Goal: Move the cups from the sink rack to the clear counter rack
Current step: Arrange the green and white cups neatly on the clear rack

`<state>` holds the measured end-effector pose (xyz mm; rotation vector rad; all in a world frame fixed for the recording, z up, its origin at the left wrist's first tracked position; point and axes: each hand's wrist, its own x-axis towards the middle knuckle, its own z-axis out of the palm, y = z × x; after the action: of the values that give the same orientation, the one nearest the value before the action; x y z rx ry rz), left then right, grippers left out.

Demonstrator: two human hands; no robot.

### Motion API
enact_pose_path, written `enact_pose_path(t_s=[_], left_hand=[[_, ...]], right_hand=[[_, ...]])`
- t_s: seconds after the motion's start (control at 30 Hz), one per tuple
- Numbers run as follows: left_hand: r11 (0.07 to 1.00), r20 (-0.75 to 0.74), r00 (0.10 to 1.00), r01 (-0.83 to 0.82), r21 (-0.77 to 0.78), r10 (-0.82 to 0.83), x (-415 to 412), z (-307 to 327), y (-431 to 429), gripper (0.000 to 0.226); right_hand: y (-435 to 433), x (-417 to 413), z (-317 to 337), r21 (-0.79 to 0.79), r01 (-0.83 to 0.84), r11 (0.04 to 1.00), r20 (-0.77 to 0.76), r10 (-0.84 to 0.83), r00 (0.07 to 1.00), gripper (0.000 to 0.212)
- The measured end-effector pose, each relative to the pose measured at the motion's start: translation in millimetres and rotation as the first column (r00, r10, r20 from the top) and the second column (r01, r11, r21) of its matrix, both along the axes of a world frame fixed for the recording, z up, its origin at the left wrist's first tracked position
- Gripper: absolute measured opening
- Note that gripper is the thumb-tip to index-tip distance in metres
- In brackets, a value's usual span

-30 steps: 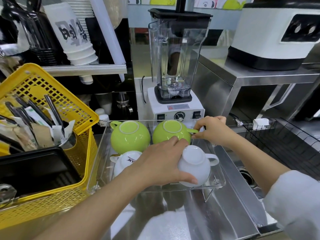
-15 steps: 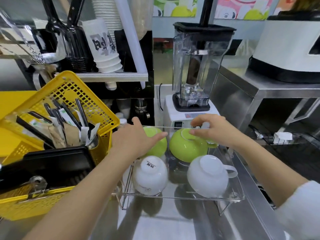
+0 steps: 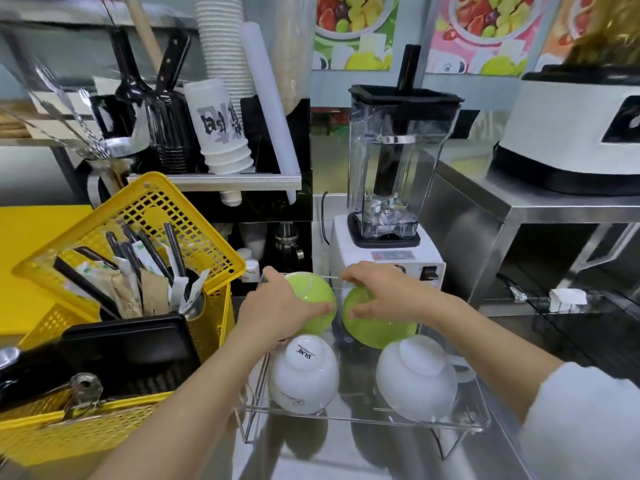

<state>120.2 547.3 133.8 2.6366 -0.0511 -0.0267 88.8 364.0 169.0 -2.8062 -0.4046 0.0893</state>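
Note:
A clear acrylic rack (image 3: pixel 360 419) stands on the steel counter in front of me. Upside down in it are two green cups at the back and two white cups at the front. My left hand (image 3: pixel 277 310) wraps over the left green cup (image 3: pixel 313 294). My right hand (image 3: pixel 384 296) rests on top of the right green cup (image 3: pixel 377 329), fingers spread across it. The left white cup (image 3: pixel 303 374) and the right white cup (image 3: pixel 415 379), with its handle to the right, sit untouched.
A yellow basket (image 3: pixel 145 209) with straws, utensils and a black tray stands to the left. A blender (image 3: pixel 394 174) is right behind the rack. A white machine (image 3: pixel 571 133) sits on a steel shelf at the right, with a dark wire sink rack (image 3: pixel 595 327) below.
My left hand left the right white cup and moved back onto the left green cup. My right hand slid from the right green cup's handle onto its top. The view tilted upward.

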Motion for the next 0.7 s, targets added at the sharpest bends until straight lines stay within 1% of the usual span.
enact_pose_path(t_s=[0.07, 0.13, 0.17, 0.2, 0.27, 0.33, 0.4, 0.5, 0.57, 0.7], left_hand=[[0.994, 0.026, 0.999, 0.028, -0.103, -0.026, -1.4, 2.6, 6.6, 0.096], [0.977, 0.12, 0.989, 0.104, -0.187, -0.083, -2.1, 6.6, 12.1, 0.086], [0.967, 0.176, 0.977, 0.156, -0.202, -0.121, -2.4, 9.1, 14.3, 0.085], [0.958, 0.228, 0.96, 0.211, -0.194, -0.165, -2.1, 11.6, 16.2, 0.086], [0.937, 0.3, 0.912, 0.328, -0.119, -0.281, -1.0, 16.1, 19.5, 0.087], [0.897, 0.316, 0.852, 0.442, -0.01, -0.417, 0.5, 19.0, 21.7, 0.088], [0.85, 0.31, 0.798, 0.522, 0.074, -0.517, 2.6, 19.9, 22.6, 0.087], [0.806, 0.311, 0.748, 0.578, 0.132, -0.587, 6.6, 20.6, 23.5, 0.082], [0.788, 0.321, 0.725, 0.597, 0.149, -0.61, 9.2, 20.5, 25.6, 0.082], [0.759, 0.356, 0.681, 0.632, 0.156, -0.64, 8.4, 21.1, 24.8, 0.072]], right_hand=[[3.8, 2.3, -3.4, -0.037, -0.012, 0.999, 0.01, 0.012, 1.0, 0.071], [6.9, 4.5, -3.5, -0.022, -0.025, 0.999, 0.033, 0.025, 0.999, 0.084], [8.8, 5.0, -2.2, 0.001, -0.038, 0.999, 0.053, 0.038, 0.998, 0.09], [10.6, 5.5, -0.2, 0.024, -0.058, 0.998, 0.085, 0.056, 0.995, 0.096], [14.7, 6.5, 4.7, 0.018, -0.104, 0.994, 0.171, 0.099, 0.98, 0.105], [17.9, 8.7, 9.4, -0.053, -0.134, 0.989, 0.253, 0.144, 0.957, 0.113], [20.3, 10.6, 12.4, -0.131, -0.16, 0.978, 0.289, 0.192, 0.938, 0.118], [22.7, 10.8, 12.9, -0.258, -0.184, 0.948, 0.295, 0.259, 0.92, 0.122], [23.3, 11.7, 13.6, -0.314, -0.172, 0.934, 0.286, 0.265, 0.921, 0.125], [26.1, 15.2, 15.1, -0.527, -0.071, 0.847, 0.373, 0.306, 0.876, 0.133]])
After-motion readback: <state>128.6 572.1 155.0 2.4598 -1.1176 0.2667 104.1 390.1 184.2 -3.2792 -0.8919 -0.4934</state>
